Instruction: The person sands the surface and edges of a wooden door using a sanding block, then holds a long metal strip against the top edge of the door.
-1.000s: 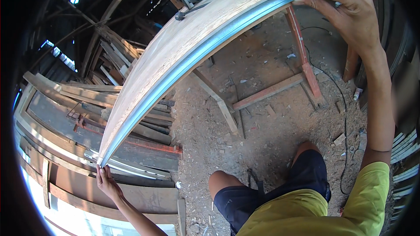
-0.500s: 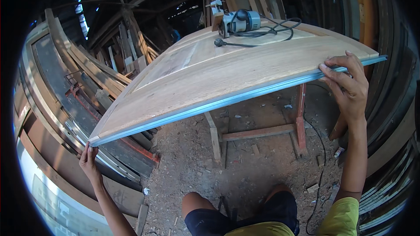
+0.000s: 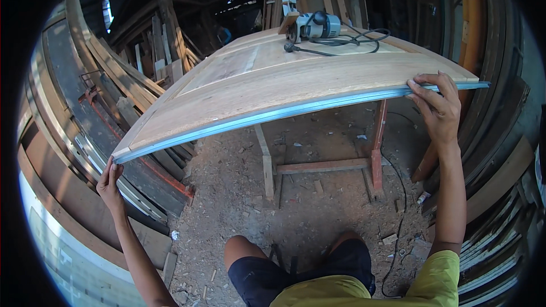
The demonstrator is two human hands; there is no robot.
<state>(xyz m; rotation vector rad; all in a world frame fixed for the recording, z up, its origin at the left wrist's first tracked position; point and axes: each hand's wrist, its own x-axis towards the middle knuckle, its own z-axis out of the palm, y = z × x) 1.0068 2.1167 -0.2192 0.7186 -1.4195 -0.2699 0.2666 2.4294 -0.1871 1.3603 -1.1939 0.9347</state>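
Note:
A long metal strip point(image 3: 267, 116), shiny and bluish, lies along the near edge of a pale wooden door panel point(image 3: 227, 102). At the strip's left end, by the panel's corner, my left hand point(image 3: 110, 185) pinches it between thumb and fingertips. Near the other end my right hand point(image 3: 439, 105) has its fingers closed round the strip, with the thumb side against the panel edge. Past the panel's right corner the strip sticks out a short way. Farther back on the panel rests a power tool point(image 3: 318, 25), blue-grey, its black cord point(image 3: 355, 40) coiled beside it.
Under the panel stands a wooden trestle point(image 3: 324, 166) with reddish legs. Boards and frames point(image 3: 74, 108) lean at the left; more timber point(image 3: 495, 193) stacks at the right. A dark cable point(image 3: 404, 193) runs over the floor point(image 3: 227, 204), strewn with shavings and scraps.
The view has shifted slightly, so panel, strip and hands all sit a little farther left. Both hands keep their places on the strip.

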